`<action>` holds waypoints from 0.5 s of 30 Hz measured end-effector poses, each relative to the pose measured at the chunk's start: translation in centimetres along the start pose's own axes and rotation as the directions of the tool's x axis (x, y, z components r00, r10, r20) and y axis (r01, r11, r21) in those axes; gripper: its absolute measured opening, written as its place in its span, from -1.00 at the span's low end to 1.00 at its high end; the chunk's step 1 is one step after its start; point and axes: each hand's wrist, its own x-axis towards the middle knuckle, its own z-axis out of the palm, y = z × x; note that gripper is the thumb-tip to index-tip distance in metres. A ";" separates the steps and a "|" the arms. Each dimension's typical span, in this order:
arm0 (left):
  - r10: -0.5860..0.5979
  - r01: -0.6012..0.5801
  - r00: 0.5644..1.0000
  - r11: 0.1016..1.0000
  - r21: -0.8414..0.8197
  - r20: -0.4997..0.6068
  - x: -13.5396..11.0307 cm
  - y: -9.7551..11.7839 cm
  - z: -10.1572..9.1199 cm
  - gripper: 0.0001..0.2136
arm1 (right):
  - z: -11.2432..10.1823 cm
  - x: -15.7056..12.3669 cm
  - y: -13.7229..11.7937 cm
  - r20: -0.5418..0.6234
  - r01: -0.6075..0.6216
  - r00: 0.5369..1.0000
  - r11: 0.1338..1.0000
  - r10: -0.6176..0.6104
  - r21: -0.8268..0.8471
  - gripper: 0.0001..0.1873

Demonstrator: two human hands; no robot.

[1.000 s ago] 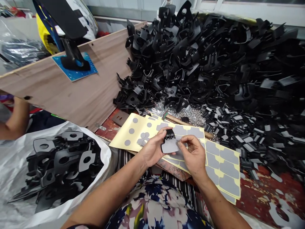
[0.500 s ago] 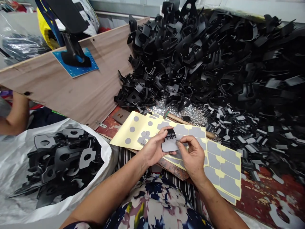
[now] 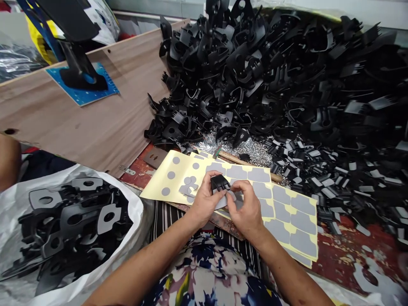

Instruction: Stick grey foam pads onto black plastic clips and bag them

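Note:
My left hand (image 3: 204,200) is closed around a small black plastic part (image 3: 219,182) with prongs along one edge. A grey sticker (image 3: 222,204) lies against the part's flat side, partly hidden by my fingers. Thumb and fingers of my right hand (image 3: 247,210) pinch at the sticker's right edge, close to my left thumb. Right below both hands are yellow backing sheets (image 3: 287,189) bearing rows of grey shaped stickers. On the left sheet are round grey stickers (image 3: 171,174), a few of them loose in a small heap.
Black plastic parts (image 3: 255,76) pile high behind the sheets, with metal pins (image 3: 255,149) and small black pieces (image 3: 321,170) before them. A hammer (image 3: 242,160) lies there. At left are a white sack (image 3: 135,208) of parts, a wooden board (image 3: 134,85) and another person's arm (image 3: 9,161).
The black part has tilted in my left hand, and my right fingers have moved inward over the grey sticker, close to my left thumb. The whole view has shifted slightly.

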 end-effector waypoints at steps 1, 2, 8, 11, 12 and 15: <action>0.031 -0.030 0.999 0.999 0.039 -0.024 0.0 -0.3 0.0 -0.58 | 0.2 -0.3 0.0 0.008 0.067 0.998 0.997 -0.067 -0.028 -0.64; 0.060 -0.057 0.998 0.996 0.071 -0.034 -0.1 -0.6 -0.1 -0.60 | 0.3 -0.5 0.0 0.022 0.127 0.992 0.990 -0.126 -0.062 -0.56; 0.116 -0.111 0.992 0.987 0.118 -0.038 -0.9 -1.0 -0.6 -0.63 | -1.2 -0.4 -1.1 0.067 0.202 0.979 0.911 -0.190 -0.359 -0.23; 0.088 -0.079 0.992 0.993 0.093 -0.095 -1.1 -0.7 -1.1 -0.59 | -2.5 0.3 -0.6 0.094 0.075 0.994 0.966 -0.053 -0.248 -0.09; 0.062 -0.056 0.994 0.996 0.074 -0.089 -1.1 -0.5 -1.3 -0.57 | -2.7 0.5 -0.2 0.133 0.004 0.991 0.990 0.015 -0.142 -0.11; -0.041 0.041 0.998 0.999 0.018 -0.038 -1.2 0.8 -1.6 -0.47 | -3.3 0.2 0.9 0.165 -0.233 0.964 0.960 0.207 0.158 -0.47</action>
